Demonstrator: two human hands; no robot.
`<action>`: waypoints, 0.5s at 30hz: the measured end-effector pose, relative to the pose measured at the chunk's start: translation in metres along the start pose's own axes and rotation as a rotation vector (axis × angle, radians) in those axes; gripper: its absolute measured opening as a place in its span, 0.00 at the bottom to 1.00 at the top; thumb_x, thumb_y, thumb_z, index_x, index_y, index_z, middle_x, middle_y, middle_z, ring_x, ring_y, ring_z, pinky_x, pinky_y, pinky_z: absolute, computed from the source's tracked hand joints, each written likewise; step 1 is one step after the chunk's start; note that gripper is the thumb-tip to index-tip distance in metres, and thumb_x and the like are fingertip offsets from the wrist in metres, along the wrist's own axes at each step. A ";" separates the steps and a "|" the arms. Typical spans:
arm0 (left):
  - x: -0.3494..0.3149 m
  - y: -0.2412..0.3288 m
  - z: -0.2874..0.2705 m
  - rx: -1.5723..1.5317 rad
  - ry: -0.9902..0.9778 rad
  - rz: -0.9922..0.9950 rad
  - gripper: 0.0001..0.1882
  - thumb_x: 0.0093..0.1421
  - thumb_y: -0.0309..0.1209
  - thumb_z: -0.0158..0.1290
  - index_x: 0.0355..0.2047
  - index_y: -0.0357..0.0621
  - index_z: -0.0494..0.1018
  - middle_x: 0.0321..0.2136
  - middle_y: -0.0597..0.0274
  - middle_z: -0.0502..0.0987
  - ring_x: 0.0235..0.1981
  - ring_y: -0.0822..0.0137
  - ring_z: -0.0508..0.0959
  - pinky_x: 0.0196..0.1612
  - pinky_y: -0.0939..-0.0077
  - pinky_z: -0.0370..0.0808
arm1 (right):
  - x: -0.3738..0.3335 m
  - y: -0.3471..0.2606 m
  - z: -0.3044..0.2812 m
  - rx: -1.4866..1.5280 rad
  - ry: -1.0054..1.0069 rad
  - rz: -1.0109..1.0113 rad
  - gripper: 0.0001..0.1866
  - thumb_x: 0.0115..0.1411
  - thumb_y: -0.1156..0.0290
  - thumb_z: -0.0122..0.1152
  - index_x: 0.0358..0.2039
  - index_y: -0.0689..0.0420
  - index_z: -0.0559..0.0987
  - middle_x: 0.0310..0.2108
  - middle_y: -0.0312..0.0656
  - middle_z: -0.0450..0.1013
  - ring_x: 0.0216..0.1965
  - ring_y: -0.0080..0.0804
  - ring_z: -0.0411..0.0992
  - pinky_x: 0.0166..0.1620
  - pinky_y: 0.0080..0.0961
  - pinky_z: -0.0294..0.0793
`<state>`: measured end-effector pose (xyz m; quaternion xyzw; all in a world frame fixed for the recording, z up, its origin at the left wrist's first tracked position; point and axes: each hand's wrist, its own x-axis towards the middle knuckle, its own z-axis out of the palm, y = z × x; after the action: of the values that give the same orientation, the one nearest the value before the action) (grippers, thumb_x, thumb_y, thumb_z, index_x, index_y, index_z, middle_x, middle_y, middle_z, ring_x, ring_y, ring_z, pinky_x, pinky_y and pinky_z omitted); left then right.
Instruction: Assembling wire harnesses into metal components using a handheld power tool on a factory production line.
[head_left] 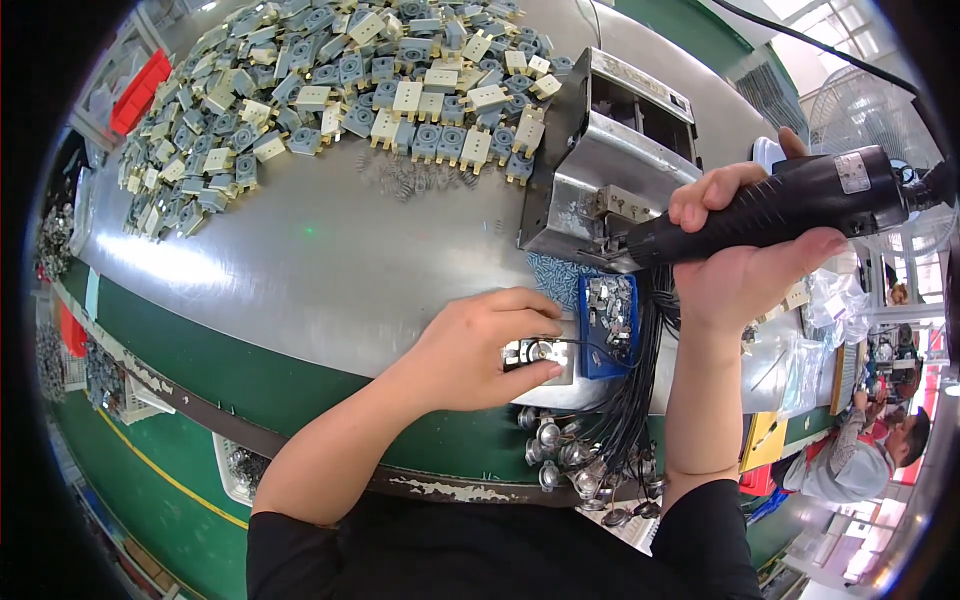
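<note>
My left hand (490, 350) rests at the near part of the steel-topped bench, its fingers and thumb closed round a small metal part (536, 352) with a black wire. That part sits on a small pale plate. My right hand (745, 240) grips a black electric screwdriver (780, 210), held sideways with its tip pointing left. The tip is at the front of a metal screw feeder (620, 150), where small fittings partly hide it. Beside my left hand stands a blue tray (609, 325) of small metal pieces, and loose screws (555, 278) lie behind it.
A large heap of grey and cream switch-like parts (400, 90) covers the far bench. Several small springs (415, 178) lie before it. Black wires (650, 370) with round metal parts (570, 450) hang over the near edge. A fan (870, 110) and another person (850, 455) are at right.
</note>
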<state>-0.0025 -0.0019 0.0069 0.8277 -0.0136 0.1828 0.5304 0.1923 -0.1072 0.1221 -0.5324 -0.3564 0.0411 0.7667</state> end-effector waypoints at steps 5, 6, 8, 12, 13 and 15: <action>-0.001 0.000 -0.001 -0.015 0.007 -0.006 0.17 0.56 0.32 0.72 0.44 0.40 0.83 0.49 0.53 0.83 0.48 0.51 0.85 0.52 0.61 0.82 | 0.002 -0.003 0.001 0.038 0.000 -0.025 0.57 0.60 0.15 0.43 0.69 0.53 0.61 0.25 0.40 0.69 0.21 0.31 0.67 0.29 0.35 0.71; -0.002 0.001 -0.001 -0.029 0.017 -0.009 0.18 0.56 0.31 0.72 0.45 0.39 0.83 0.49 0.53 0.83 0.48 0.51 0.85 0.53 0.61 0.82 | 0.001 -0.007 0.002 0.065 -0.011 0.002 0.56 0.61 0.15 0.43 0.70 0.54 0.61 0.25 0.40 0.69 0.21 0.31 0.67 0.29 0.36 0.71; -0.002 -0.001 0.000 -0.063 0.058 0.004 0.18 0.55 0.31 0.72 0.45 0.39 0.83 0.49 0.52 0.83 0.49 0.51 0.85 0.54 0.61 0.81 | -0.005 -0.016 0.005 0.091 -0.025 0.032 0.56 0.61 0.16 0.43 0.70 0.54 0.61 0.25 0.39 0.68 0.21 0.31 0.67 0.29 0.36 0.71; -0.003 -0.004 0.002 -0.097 0.174 0.018 0.21 0.54 0.29 0.73 0.46 0.37 0.82 0.50 0.51 0.83 0.51 0.51 0.84 0.57 0.60 0.79 | -0.024 -0.027 0.014 0.242 -0.155 0.137 0.57 0.63 0.17 0.42 0.72 0.56 0.59 0.25 0.38 0.66 0.20 0.30 0.66 0.27 0.33 0.71; -0.003 -0.002 0.002 -0.097 0.176 0.014 0.21 0.54 0.29 0.73 0.46 0.37 0.82 0.50 0.51 0.83 0.51 0.51 0.84 0.57 0.60 0.79 | -0.029 -0.028 0.018 0.297 -0.201 0.159 0.57 0.63 0.17 0.41 0.72 0.56 0.58 0.25 0.38 0.66 0.20 0.29 0.66 0.26 0.32 0.70; -0.001 0.003 0.001 -0.088 0.214 0.058 0.19 0.54 0.27 0.73 0.45 0.38 0.82 0.51 0.51 0.83 0.50 0.52 0.84 0.54 0.61 0.80 | -0.036 -0.031 0.026 0.321 -0.211 0.172 0.58 0.63 0.16 0.39 0.73 0.57 0.57 0.24 0.38 0.66 0.18 0.29 0.67 0.25 0.31 0.70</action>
<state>-0.0039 -0.0040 0.0088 0.7787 0.0112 0.2845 0.5590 0.1400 -0.1158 0.1352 -0.4248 -0.3768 0.2182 0.7937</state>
